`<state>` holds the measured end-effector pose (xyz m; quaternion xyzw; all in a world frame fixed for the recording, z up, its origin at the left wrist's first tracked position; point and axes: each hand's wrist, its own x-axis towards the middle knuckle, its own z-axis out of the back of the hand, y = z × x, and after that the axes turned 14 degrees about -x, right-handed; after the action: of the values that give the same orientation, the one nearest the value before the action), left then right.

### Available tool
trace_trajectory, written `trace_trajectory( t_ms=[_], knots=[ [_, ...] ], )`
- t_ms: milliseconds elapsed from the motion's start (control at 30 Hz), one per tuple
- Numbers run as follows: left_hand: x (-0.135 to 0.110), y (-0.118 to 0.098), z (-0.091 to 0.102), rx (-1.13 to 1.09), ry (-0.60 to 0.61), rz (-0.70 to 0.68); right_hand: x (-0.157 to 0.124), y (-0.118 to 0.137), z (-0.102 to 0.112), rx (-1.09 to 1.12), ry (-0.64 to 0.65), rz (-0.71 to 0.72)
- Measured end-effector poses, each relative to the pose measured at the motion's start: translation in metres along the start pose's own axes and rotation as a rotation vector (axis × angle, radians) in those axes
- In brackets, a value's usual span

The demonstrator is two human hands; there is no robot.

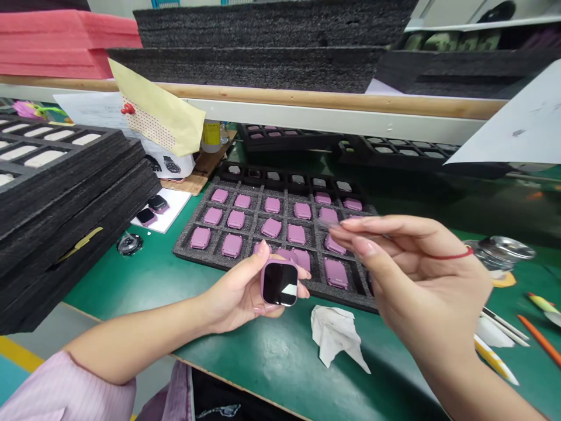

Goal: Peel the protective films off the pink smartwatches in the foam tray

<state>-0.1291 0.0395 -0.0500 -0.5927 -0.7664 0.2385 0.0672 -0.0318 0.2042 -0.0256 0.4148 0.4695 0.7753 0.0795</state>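
Note:
My left hand (239, 295) holds a pink square smartwatch body (279, 283) by its edges, with its black glossy screen facing up and a white glare on the glass. My right hand (416, 275) is raised over the tray's right side, its thumb and fingertips pinched on a thin, blurred, transparent film (350, 225). A black foam tray (189, 248) lies just beyond my hands, with several pink watch bodies (272, 204) in its rows of pockets. My hands hide the tray's front corner.
A green work mat (280, 365) holds a crumpled white cloth (337, 333), a metal dish (499, 248) and pens (541, 339). Stacked black foam trays (65, 193) rise at left. Further trays (394, 149) lie beneath a shelf (350, 102) carrying foam sheets.

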Motion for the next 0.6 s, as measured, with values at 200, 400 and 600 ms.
trace_trajectory(
  t_ms=[200,400,600],
  knots=[
    [0.000,-0.001,0.001,-0.002,-0.008,0.009,0.001,0.000,0.006,-0.337,-0.067,0.286],
    [0.000,0.001,0.002,-0.004,-0.004,0.012,-0.010,-0.003,0.014,-0.476,0.164,0.568],
    [-0.001,0.000,-0.001,0.006,0.001,0.012,-0.024,0.003,0.015,-0.423,0.390,0.639]
  ],
)
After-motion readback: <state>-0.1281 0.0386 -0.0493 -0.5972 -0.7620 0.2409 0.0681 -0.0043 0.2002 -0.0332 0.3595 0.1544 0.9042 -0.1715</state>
